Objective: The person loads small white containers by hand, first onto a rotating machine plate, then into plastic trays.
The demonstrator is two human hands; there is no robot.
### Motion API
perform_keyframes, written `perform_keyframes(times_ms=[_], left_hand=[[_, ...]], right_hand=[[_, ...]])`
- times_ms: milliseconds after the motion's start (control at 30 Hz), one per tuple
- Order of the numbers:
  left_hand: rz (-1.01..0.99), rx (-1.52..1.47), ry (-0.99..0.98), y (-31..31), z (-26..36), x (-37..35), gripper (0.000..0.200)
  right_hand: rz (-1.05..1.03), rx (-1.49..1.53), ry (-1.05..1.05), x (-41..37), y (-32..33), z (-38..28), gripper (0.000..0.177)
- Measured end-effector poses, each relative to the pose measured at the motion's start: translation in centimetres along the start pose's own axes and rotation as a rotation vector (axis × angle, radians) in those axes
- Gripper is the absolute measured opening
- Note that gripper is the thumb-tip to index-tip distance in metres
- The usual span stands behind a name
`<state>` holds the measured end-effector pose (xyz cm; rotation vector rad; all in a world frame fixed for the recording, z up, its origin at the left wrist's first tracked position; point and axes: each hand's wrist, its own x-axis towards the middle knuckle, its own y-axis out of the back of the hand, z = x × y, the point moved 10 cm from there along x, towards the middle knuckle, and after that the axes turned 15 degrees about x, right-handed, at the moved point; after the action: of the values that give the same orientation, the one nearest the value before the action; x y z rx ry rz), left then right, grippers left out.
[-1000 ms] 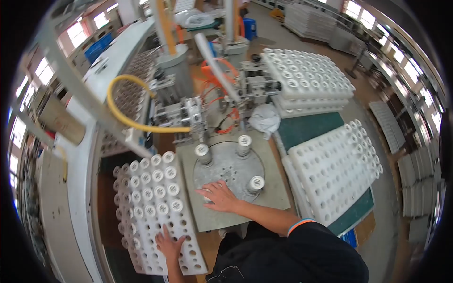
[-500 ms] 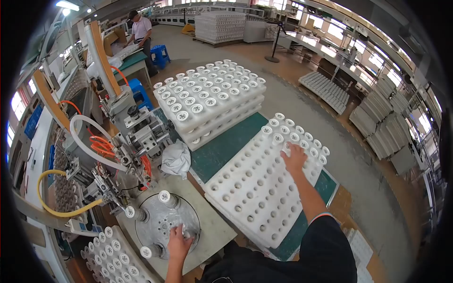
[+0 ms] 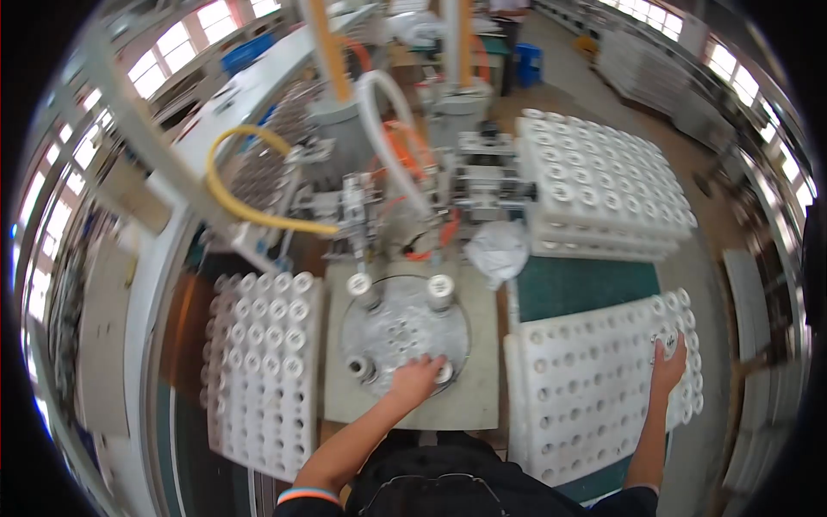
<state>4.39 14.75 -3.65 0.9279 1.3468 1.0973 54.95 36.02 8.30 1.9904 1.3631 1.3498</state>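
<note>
Cylinder (image 3: 444, 374) sits on the near right part of a round metal plate (image 3: 392, 346), left hand (image 3: 418, 377) curled over it, its grip unclear from here. At the holed white tray (image 3: 594, 372) to the right, the right hand (image 3: 668, 363) pinches a white-topped piece (image 3: 669, 342). Stacked trays (image 3: 599, 224) stand beyond on the green counter (image 3: 586, 289).

There are four holders (image 3: 440, 293) and one turntable (image 3: 399, 351).
</note>
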Motion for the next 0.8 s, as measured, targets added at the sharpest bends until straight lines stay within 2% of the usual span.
perform_keyframes(times_ms=[33, 100, 133, 167, 200, 267, 333, 367, 433, 467, 533, 567, 633, 667, 733, 767, 800], left_hand=[[-0.006, -0.011, 0.049, 0.4, -0.7, -0.5, 0.075], [0.171, -0.139, 0.001, 3.5, -0.9, -2.1, 0.068], [0.168, -0.143, 0.019, 4.3, -1.5, -3.6, 0.068], [0.175, -0.245, 0.07, 5.5, -2.6, -5.5, 0.066], [0.185, -0.346, 0.12, 6.0, -3.9, -7.1, 0.064], [0.188, -0.419, 0.211, 4.6, -6.8, -11.1, 0.064], [0.199, -0.49, 0.323, 3.0, -10.0, -15.6, 0.065], [0.217, -0.483, 0.418, 2.3, -12.3, -18.1, 0.064], [0.238, -0.436, 0.635, 1.4, -17.1, -23.4, 0.063], [0.239, -0.426, 0.682, 0.8, -19.2, -25.7, 0.063], [0.388, -0.379, 0.892, 0.1, -24.8, -31.1, 0.063], [0.384, -0.375, 0.909, -0.4, -27.0, -32.6, 0.063], [0.519, -0.304, 1.031, 0.3, -31.7, -35.6, 0.065], [0.517, -0.309, 1.031, 0.5, -33.5, -35.7, 0.065], [0.307, -0.261, 1.113, -0.6, -37.2, -35.3, 0.068], [0.267, -0.227, 1.075, -1.2, -38.5, -34.7, 0.068], [0.267, -0.232, 1.057, -1.9, -39.4, -34.4, 0.068]], right_hand=[[0.024, 0.106, -0.005, -0.7, -0.8, -2.9, 0.06], [-0.203, 0.455, -0.009, -3.8, -5.8, -12.5, 0.057], [-0.307, 0.595, -0.063, -6.6, -9.6, -15.6, 0.055], [-0.386, 0.57, 0.197, -9.3, -10.8, -23.6, 0.056], [-0.622, 0.878, -0.063, -12.6, -14.7, -27.7, 0.056], [-0.824, 0.822, 0.346, -18.8, -17.3, -39.5, 0.054], [-0.945, 0.756, 0.5, -24.5, -20.6, -46.5, 0.063], [-0.968, 0.779, 0.523, -26.3, -22.3, -48.1, 0.063], [-0.887, 0.661, 0.726, -30.2, -24.7, -51.7, 0.071], [-0.912, 0.693, 0.75, -31.7, -25.5, -52.5, 0.071], [-0.91, 0.488, 0.833, -33.8, -27.5, -51.9, 0.072], [-0.922, 0.499, 0.84, -34.2, -27.5, -52.2, 0.072], [-0.9, 0.478, 0.782, -33.6, -27.2, -51.9, 0.077], [-0.901, 0.473, 0.783, -33.6, -26.6, -51.9, 0.077], [-0.84, 0.55, 0.609, -32.0, -25.1, -50.6, 0.082], [-0.831, 0.541, 0.603, -31.7, -24.3, -50.1, 0.082], [-0.883, 0.551, 0.472, -31.3, -24.1, -48.7, 0.082]])
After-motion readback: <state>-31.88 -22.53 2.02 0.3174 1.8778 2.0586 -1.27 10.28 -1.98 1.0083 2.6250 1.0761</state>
